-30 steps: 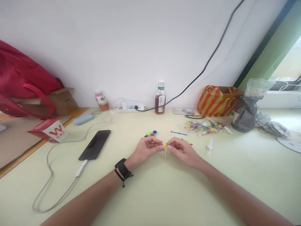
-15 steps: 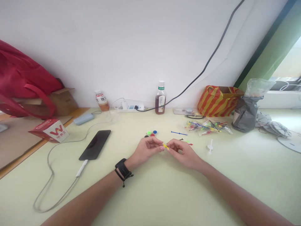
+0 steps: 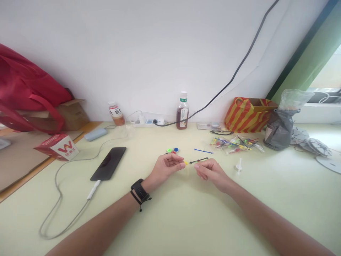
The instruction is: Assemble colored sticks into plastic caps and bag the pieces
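Between the thumb and fingers of my left hand (image 3: 169, 166) is a small yellow plastic piece (image 3: 185, 162), its shape mostly covered by the fingertips. My right hand (image 3: 211, 173) is a short way to the right with thumb and forefinger pinched; whatever they hold, if anything, is hidden. Just behind the right fingertips lies a black arrow-shaped pointer (image 3: 199, 160). A blue pointer (image 3: 203, 151) rests farther back. Behind my left hand sit small round pieces, one green (image 3: 169, 150), one blue (image 3: 176, 150) and a red one partly covered.
A bag of coloured pointers (image 3: 237, 143) lies at right, near a white plastic piece (image 3: 239, 166). A phone (image 3: 108, 163) on its cable lies at left. Along the wall stand a dark drink bottle (image 3: 182, 113), a power strip (image 3: 146, 123) and a striped bag (image 3: 247, 115).
My right hand has drawn back to the right, away from the yellow piece, which stays in my left hand. More of the black pointer shows now.
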`<state>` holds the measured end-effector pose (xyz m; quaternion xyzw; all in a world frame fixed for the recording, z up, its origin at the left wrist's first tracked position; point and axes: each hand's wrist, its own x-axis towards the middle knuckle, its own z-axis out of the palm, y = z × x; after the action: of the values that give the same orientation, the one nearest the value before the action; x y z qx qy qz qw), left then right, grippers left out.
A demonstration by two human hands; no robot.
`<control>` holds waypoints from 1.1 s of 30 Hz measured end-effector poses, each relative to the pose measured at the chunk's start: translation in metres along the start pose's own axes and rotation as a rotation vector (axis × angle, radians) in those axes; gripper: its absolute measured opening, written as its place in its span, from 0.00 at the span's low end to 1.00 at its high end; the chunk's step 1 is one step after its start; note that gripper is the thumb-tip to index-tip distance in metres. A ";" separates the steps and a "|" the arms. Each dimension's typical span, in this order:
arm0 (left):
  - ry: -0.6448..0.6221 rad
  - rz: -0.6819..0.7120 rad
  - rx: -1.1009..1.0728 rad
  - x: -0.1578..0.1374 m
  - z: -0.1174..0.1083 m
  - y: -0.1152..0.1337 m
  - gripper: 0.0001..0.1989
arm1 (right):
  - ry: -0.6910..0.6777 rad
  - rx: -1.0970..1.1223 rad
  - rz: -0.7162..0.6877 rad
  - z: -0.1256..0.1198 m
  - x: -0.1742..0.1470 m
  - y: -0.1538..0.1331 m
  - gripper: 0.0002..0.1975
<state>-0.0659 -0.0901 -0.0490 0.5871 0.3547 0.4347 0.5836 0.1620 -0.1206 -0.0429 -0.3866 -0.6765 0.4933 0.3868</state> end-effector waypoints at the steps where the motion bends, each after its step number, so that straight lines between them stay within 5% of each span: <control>1: -0.006 -0.002 0.000 0.000 0.000 0.000 0.17 | 0.022 -0.005 0.000 0.001 0.000 -0.001 0.28; 8: -0.059 -0.014 0.005 -0.001 0.001 0.001 0.15 | 0.088 -0.104 -0.077 0.010 0.002 0.003 0.12; 23: -0.143 -0.052 0.045 -0.002 0.004 0.002 0.17 | 0.108 -0.387 -0.200 0.001 0.001 0.003 0.09; 30: 0.021 -0.026 0.130 0.002 0.002 0.000 0.20 | 0.536 -0.463 -0.309 -0.040 0.003 -0.014 0.11; 33: 0.118 -0.011 0.140 0.004 0.000 0.000 0.20 | 0.595 -0.508 -0.349 -0.040 0.001 -0.015 0.09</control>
<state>-0.0648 -0.0866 -0.0490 0.5976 0.4213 0.4396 0.5216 0.1958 -0.1076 -0.0199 -0.4747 -0.6907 0.1052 0.5353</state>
